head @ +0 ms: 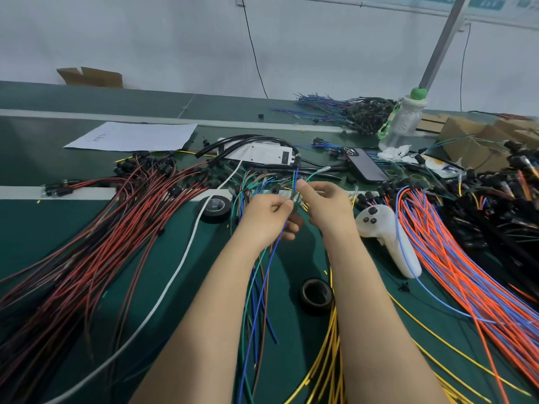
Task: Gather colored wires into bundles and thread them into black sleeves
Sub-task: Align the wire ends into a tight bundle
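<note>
Our left hand (268,217) pinches blue and green wires (258,287) above the bench (300,258). Our right hand (325,207) pinches their upper ends.

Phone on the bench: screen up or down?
Down: the phone lies flat with its camera lenses and dark back facing up.

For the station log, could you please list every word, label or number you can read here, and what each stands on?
No text here can be read for certain.
White paper sheet: a faint handwritten mark, too blurred to read.
Teal wall signs: lettering too small and blurred to read.
White flat packet with orange print: print too blurred to read.
</note>
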{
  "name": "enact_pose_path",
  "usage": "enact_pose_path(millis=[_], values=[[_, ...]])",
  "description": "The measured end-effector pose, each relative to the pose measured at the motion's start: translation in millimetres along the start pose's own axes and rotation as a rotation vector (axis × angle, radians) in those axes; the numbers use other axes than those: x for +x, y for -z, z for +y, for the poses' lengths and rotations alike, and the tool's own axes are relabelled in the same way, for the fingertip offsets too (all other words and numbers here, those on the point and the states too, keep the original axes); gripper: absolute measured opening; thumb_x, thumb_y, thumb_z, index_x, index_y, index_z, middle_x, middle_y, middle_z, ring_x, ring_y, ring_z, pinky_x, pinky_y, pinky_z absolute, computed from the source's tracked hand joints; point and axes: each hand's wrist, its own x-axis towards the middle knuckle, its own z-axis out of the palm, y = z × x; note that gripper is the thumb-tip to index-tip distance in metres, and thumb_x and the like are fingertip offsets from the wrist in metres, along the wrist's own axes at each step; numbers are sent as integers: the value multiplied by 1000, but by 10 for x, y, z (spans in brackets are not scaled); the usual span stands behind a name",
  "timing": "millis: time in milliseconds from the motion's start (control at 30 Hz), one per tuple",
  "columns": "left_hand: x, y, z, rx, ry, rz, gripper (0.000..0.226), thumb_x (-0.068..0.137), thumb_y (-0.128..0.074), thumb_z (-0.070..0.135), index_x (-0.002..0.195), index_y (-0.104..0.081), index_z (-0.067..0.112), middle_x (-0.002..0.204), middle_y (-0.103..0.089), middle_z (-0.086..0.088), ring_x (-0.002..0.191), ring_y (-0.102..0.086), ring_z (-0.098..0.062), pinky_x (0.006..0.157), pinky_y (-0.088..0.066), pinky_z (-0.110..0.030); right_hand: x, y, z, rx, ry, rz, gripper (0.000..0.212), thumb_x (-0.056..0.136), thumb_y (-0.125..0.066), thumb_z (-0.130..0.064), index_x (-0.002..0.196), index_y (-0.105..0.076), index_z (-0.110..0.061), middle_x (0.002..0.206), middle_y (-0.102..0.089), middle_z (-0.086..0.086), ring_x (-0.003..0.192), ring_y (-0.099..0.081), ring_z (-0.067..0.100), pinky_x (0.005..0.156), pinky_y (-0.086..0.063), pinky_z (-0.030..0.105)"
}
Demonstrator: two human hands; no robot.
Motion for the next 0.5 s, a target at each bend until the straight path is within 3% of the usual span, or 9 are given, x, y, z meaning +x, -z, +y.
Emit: enact_pose_path(millis=[167, 367, 500], values=[[21, -30, -21, 133, -56, 10, 20, 98, -46, 11, 85, -60, 10, 66, -60, -1, 39, -50, 3, 42, -46, -14, -17, 36, -17, -48, 23, -11, 17, 88, -64, -17, 74, -57, -10, 61, -49, -2, 55, -43, 11, 56, -36, 24], [18, -10, -12, -438, 315, 17, 26, 98, -50, 21, 77, -58, 9, 52, -54, 1, 38, -47, -4, 37, -40, -14, -28, 84, -69, 285, -61, -197, 24, 95, -53, -3, 71, -51, -5, 66, -54, 12, 48, -56, 6, 52, -48, 16], [0, 13, -9, -445, 308, -7, 21, 97, -50, 10, 77, -57, 6, 49, -56, -1, 39, -54, -5, 38, -43, -14, -13, 148, -38, 364, -120, -167, 24, 95, -54, -3, 72, -50, -8, 62, -51, 8, 52, -55, 10, 54, -47, 17]])
